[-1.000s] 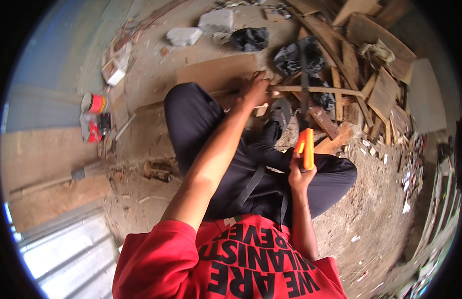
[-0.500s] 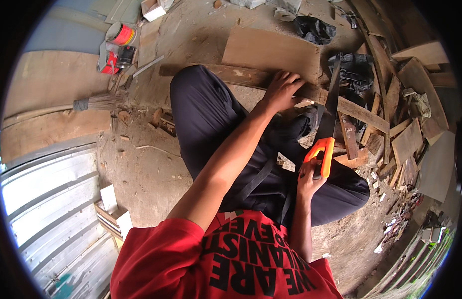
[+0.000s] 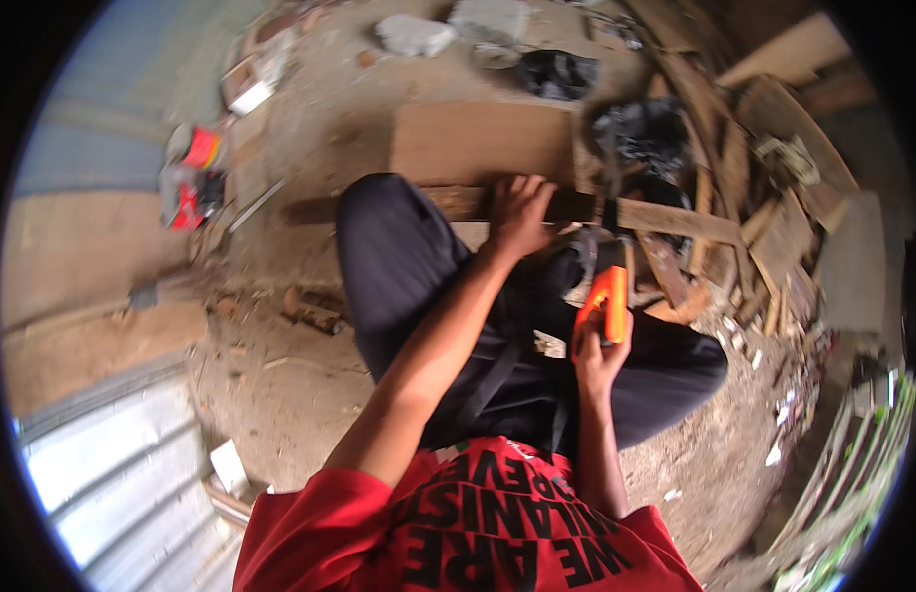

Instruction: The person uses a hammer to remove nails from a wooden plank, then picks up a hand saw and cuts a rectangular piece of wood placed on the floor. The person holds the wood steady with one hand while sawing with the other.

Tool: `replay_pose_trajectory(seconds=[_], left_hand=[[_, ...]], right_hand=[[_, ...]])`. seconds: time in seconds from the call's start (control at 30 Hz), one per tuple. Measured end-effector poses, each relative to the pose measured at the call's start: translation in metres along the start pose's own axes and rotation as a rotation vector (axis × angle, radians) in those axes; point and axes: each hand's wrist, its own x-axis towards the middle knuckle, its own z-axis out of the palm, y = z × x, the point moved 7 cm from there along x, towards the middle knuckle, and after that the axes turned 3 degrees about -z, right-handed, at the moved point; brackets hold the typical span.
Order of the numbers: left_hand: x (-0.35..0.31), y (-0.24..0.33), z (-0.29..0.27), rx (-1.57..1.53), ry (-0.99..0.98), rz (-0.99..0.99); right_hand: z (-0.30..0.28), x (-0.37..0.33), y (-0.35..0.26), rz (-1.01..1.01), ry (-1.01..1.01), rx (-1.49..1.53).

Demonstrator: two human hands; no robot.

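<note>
My left hand [image 3: 522,212] lies over a long narrow wooden plank [image 3: 675,220], fingers curled over its far edge, pressing it down in front of my crossed legs. In my right hand [image 3: 603,350] is a handsaw [image 3: 614,296], held by its orange handle. Its dark, blurred blade points away from me and crosses the plank to the right of my left hand. Whether the teeth have cut into the wood cannot be made out. Beyond the plank, a flat brown board [image 3: 483,141] lies on the ground.
Wood offcuts [image 3: 774,247] are heaped on the right, beside black plastic bags [image 3: 641,133]. Red cans [image 3: 194,146] stand at the far left, near leaning panels [image 3: 113,247]. White corrugated sheeting [image 3: 132,474] is at the lower left. Debris litters the dirt floor.
My view has turned, shifting the scene leftward. The saw handle has come closer to the plank, and the blade now stands straighter across it. My left hand still holds the plank.
</note>
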Motion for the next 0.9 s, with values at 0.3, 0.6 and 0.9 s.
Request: replay_pose_trajectory(seconds=[0.3, 0.6, 0.9], left_hand=[[0.025, 0.026, 0.039, -0.004, -0.126, 0.097], [0.061, -0.008, 0.080, -0.032, -0.374, -0.285], [0.073, -0.010, 0.095, 0.405, 0.092, -0.172]], right_hand=[[-0.022, 0.019, -0.027, -0.005, 0.098, -0.181], [-0.036, 0.014, -0.034, -0.037, 0.093, -0.337], [-0.018, 0.021, -0.053, -0.026, 0.048, -0.402]])
